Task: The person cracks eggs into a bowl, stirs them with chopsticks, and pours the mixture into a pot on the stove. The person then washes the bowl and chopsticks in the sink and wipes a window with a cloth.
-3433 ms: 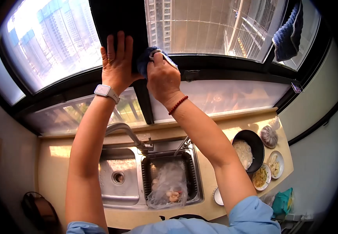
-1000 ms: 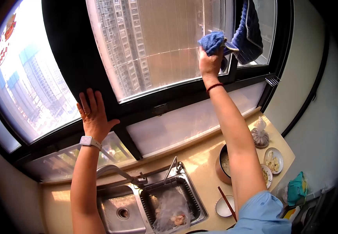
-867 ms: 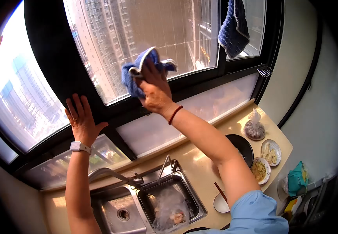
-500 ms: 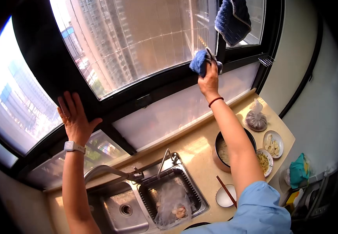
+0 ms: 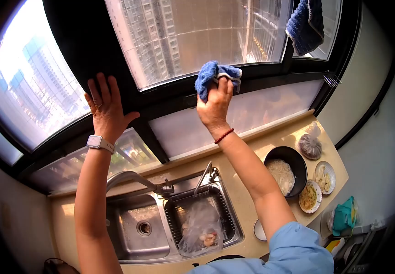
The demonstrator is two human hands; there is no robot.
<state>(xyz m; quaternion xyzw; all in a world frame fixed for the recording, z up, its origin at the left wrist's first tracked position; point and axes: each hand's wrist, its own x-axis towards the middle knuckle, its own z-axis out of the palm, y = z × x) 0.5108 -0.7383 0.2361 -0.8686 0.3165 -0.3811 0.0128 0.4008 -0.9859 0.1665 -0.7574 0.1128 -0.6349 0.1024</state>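
My left hand [image 5: 108, 109], fingers spread, lies flat on the black window frame [image 5: 74, 50] beside the left pane; a white watch is on that wrist. My right hand [image 5: 215, 102], with a red bead bracelet at the wrist, grips a blue cloth [image 5: 208, 77]. The cloth touches the lower frame bar beneath the middle pane [image 5: 206, 36], and its pale edging shows above my knuckles. A second blue cloth [image 5: 305, 27] hangs at the upper right, in front of the right pane.
Below is a double sink [image 5: 138, 246] with a curved faucet [image 5: 131, 176]; a clear bag [image 5: 199, 228] lies in its right basin's rack. Right on the counter stand a dark pot [image 5: 300, 169], a tied bag [image 5: 310, 145], two plates of food [image 5: 325, 178] and a partly hidden white bowl [image 5: 260, 230].
Since half a second ago, my right hand has moved left along the lower frame with the blue cloth. My left hand stays pressed on the frame. The camera view has shifted.
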